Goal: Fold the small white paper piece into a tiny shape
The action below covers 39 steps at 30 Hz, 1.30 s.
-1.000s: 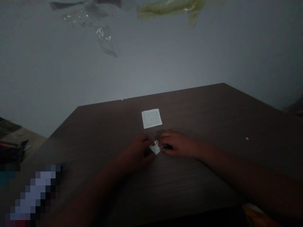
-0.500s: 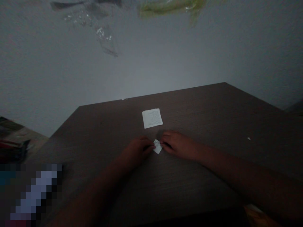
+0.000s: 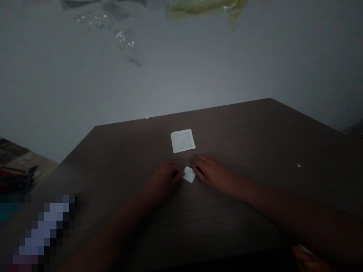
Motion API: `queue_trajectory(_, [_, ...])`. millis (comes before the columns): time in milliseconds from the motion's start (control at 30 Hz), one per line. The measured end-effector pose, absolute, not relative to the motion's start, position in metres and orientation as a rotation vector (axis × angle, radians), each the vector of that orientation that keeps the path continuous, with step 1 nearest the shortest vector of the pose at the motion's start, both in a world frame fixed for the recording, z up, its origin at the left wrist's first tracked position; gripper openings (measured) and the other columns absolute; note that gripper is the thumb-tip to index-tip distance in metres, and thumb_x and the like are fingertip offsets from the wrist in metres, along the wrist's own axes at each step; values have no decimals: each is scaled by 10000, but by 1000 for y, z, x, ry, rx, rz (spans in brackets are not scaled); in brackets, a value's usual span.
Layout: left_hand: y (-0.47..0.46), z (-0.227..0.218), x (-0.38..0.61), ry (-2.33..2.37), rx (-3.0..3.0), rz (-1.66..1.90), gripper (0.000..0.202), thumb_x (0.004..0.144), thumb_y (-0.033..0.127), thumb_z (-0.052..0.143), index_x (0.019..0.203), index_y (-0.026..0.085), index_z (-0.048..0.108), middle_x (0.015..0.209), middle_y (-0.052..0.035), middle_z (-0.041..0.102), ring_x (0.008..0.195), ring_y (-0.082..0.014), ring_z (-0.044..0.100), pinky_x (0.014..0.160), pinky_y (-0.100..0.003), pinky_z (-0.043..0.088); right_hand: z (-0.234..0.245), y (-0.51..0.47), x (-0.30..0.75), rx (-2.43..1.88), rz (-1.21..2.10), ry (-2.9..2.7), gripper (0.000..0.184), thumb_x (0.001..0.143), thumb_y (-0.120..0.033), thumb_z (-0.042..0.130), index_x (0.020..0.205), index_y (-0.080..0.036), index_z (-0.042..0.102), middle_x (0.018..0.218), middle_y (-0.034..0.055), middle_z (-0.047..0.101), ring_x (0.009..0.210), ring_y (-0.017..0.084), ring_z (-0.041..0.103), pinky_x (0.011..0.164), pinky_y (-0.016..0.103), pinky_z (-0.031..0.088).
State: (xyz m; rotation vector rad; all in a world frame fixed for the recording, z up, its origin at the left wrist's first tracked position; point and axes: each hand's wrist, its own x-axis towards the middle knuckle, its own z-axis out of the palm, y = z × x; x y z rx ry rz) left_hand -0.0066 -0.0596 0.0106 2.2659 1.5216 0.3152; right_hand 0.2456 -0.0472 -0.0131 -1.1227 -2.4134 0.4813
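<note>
On the dark wooden table [image 3: 255, 211] lies a small folded piece of white paper [image 3: 188, 174]. My left hand [image 3: 163, 180] rests to its left, fingertips pressed against its left edge. My right hand [image 3: 211, 173] rests to its right, fingers curled and pinching its right edge. Just beyond them a larger square of white paper [image 3: 183, 141] with faint print lies flat on the table, touched by neither hand.
A tiny white scrap [image 3: 298, 165] lies on the table's right side. The table stands against a pale wall. Clear plastic [image 3: 127, 45] and a yellowish bag [image 3: 204, 7] hang at the top. Dark clutter [image 3: 14, 177] sits at left beyond the table edge.
The small paper has shifted slightly and now lies flatter between my fingertips. Both hands stayed close around it, with only small finger movements.
</note>
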Motion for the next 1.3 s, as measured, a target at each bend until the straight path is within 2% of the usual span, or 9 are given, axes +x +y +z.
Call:
queue_trajectory(167, [-63, 13, -6, 1465, 2243, 397, 278, 1083, 395, 647, 916, 230, 797, 1012, -82, 764, 1006, -313, 715, 994, -464, 599, -13, -49, 245, -1142, 519, -2395, 193, 1160, -228, 651, 973, -229, 700, 1037, 87, 713, 989, 262, 684, 928, 417, 572])
queue_trajectory(300, [-66, 17, -4, 1428, 2156, 462, 263, 1058, 413, 680, 895, 237, 787, 991, -85, 786, 953, -306, 738, 953, -459, 616, -12, -52, 247, -1119, 565, -2347, 197, 1163, -208, 637, 977, -235, 697, 1019, 71, 715, 968, 246, 676, 914, 402, 566])
queue_trajectory(600, [-68, 32, 2, 1453, 1945, 556, 233, 1059, 412, 665, 1079, 252, 833, 1016, -64, 868, 944, -295, 806, 896, -413, 626, -9, -54, 247, -1070, 641, -2164, 165, 1139, -160, 599, 1001, -245, 629, 1063, 68, 704, 1002, 244, 661, 923, 400, 546])
queue_trajectory(867, [-67, 35, 2, 1510, 1812, 693, 205, 986, 433, 746, 902, 258, 813, 890, -45, 831, 871, -290, 778, 864, -412, 624, -5, -53, 249, -1003, 586, -2087, 162, 1157, -208, 587, 1015, -262, 644, 1061, 72, 725, 1028, 262, 679, 950, 412, 559])
queue_trajectory(1100, [-70, 38, 3, 1524, 1839, 803, 157, 938, 411, 794, 876, 267, 800, 888, -38, 821, 903, -290, 775, 874, -400, 619, -5, -51, 247, -1041, 804, -1934, 153, 1131, -270, 606, 985, -275, 651, 919, 19, 736, 843, 222, 680, 806, 355, 549])
queue_trajectory(1300, [-72, 36, 2, 1477, 1867, 867, 153, 948, 407, 798, 955, 257, 823, 954, -32, 840, 937, -271, 781, 925, -393, 630, -4, -53, 247, -1048, 864, -1854, 149, 1111, -312, 632, 975, -265, 668, 899, 11, 744, 833, 216, 690, 759, 339, 536])
